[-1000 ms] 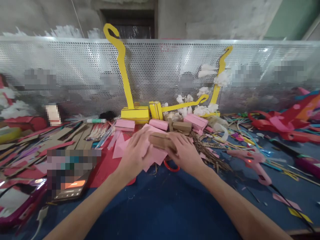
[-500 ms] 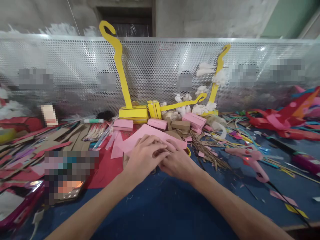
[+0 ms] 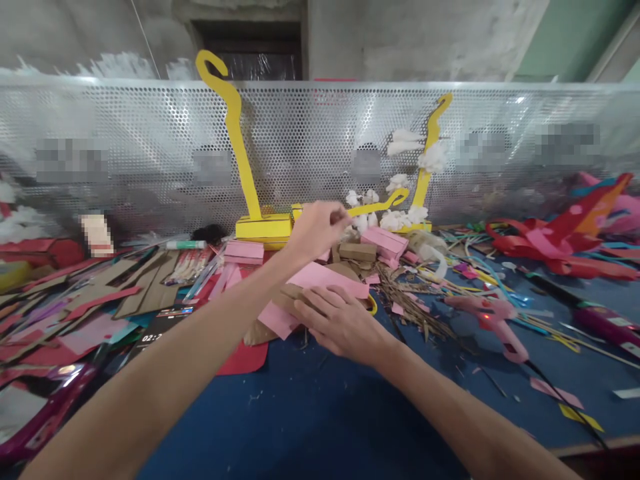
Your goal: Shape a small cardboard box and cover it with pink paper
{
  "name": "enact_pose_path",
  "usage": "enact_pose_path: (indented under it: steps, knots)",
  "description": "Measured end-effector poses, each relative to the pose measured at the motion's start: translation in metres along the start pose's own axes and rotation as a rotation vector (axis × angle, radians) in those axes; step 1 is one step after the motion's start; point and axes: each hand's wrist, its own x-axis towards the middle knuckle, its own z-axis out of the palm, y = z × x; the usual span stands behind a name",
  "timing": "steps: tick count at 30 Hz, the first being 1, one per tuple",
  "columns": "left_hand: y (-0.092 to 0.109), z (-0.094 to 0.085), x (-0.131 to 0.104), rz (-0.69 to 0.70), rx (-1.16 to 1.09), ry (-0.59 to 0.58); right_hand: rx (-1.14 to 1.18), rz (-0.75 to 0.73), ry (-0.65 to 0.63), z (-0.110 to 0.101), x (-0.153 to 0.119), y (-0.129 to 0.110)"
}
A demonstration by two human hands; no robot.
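Note:
My right hand [image 3: 345, 323] lies with its fingers stretched flat on a brown cardboard piece [image 3: 289, 300] and touches the pink sheet [image 3: 330, 277] around it. My left hand [image 3: 316, 230] is raised farther back, over the second yellow box and the pink box behind the sheet, hiding most of both. Its fingers are curled together in a pinch; whether anything is between them I cannot make out. Left of it stands a yellow box [image 3: 264, 228] with a tall yellow hooked strip [image 3: 240, 147]. To its right lie a small cardboard box [image 3: 357, 252] and a pink box [image 3: 385, 243].
A pink glue gun [image 3: 493, 317] with a lit red light lies right, its cord running forward. Dry twigs [image 3: 417, 307], cardboard strips [image 3: 155, 283] and a phone [image 3: 163, 327] lie about the blue table [image 3: 300, 427]. A perforated metal panel [image 3: 310, 133] stands behind.
My left hand has left the pink sheet and moved up and back. My right hand has flattened out, and a brown cardboard piece now shows beneath its fingers.

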Motion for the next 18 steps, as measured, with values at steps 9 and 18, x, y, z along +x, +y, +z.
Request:
enact_pose_path:
  steps: [9,18]
  knots:
    - [-0.023,0.012,0.048,-0.064,0.107,-0.332,0.362,0.165,0.036,0.008,-0.007,0.003]
    - [-0.096,-0.060,-0.070,-0.450,0.107,-0.271,0.635,0.700,0.405,0.033,-0.012,0.042]
